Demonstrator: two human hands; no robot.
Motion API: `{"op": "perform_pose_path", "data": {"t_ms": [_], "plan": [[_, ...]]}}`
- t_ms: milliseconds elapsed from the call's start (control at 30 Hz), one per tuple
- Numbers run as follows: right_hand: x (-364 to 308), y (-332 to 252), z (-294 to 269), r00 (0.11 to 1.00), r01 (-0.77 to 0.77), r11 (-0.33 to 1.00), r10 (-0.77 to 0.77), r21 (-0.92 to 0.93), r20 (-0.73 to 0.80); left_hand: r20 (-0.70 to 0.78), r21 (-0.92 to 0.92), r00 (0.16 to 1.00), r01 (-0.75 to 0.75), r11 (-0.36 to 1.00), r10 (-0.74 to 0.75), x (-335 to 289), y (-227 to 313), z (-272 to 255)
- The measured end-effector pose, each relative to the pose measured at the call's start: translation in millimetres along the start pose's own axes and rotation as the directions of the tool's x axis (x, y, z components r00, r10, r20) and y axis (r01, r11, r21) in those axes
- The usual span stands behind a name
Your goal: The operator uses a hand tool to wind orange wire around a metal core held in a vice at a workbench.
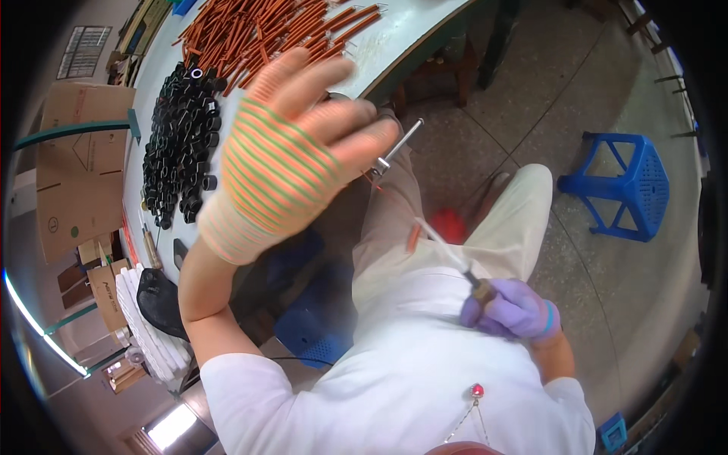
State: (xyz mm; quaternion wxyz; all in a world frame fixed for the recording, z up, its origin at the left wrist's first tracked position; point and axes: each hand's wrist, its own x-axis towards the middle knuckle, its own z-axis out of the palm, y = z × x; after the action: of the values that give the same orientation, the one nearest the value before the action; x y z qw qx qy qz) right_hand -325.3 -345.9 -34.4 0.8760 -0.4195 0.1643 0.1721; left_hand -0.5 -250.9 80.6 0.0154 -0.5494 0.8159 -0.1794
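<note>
Head view, the only one

- The left hand (284,148), in an orange-and-green striped knit glove with bare-looking fingertips, is seen raised high over the lap, palm down, fingers spread and loosely extended; nothing is clasped in the palm as far as can be told. A slim silver metal rod (396,148) is seen at its fingertips, touching or just beside them; whether it is pinched cannot be told, since the hand is blurred

- The right hand (516,311), in a purple rubber glove, is held low against the white shirt, fingers curled tight around the brown wooden handle of a thin pale-bladed hand tool (451,258), whose blade points up and left toward the lap

- A small orange tubular piece (413,236) is seen near the blade, over the beige trousers; whether it is threaded on anything is not clear

- On the pale green curved worktable (409,42): a large heap of orange-brown cylindrical sticks with wire ends (265,30) at the far side, a dense pile of small black plastic caps (182,144) nearer the left

- Judgement on progress: both piles look large, and no finished pieces set apart can be made out, so much is judged to be left

- Around: blue plastic stool (626,186) on the grey floor at right, brown cardboard cartons (76,167) at left, a stack of white sheets (148,326) by the left elbow
</note>
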Motion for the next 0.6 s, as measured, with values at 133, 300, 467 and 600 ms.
{"op": "perform_pose_path", "data": {"t_ms": [133, 300, 467, 600], "plan": [[65.4, -35.9, 16.2, 1.000, 0.010, 0.998, -0.011, 0.062, 0.014, -0.421, -0.150, 0.851, 0.277, 0.949, -0.315, -12.0, -13.0, 20.5], [87.1, -35.4, 17.0, 0.961, 0.275, 0.959, -0.275, -0.074, 0.008, -0.164, -0.588, 0.509, 0.638, 0.498, -0.845, -40.2, -35.2, 40.2], [7.1, 3.0, 0.0, 0.961, 0.248, 0.918, -0.274, -0.308, -0.043, -0.188, -0.389, 0.756, 0.529, 0.754, -0.627, -34.2, -7.1, 19.2], [26.3, -7.2, 11.1, 0.982, 0.181, 0.973, -0.187, -0.141, -0.029, -0.278, -0.014, 0.932, 0.240, 0.971, -0.234, -28.8, 10.6, 15.6]]}}
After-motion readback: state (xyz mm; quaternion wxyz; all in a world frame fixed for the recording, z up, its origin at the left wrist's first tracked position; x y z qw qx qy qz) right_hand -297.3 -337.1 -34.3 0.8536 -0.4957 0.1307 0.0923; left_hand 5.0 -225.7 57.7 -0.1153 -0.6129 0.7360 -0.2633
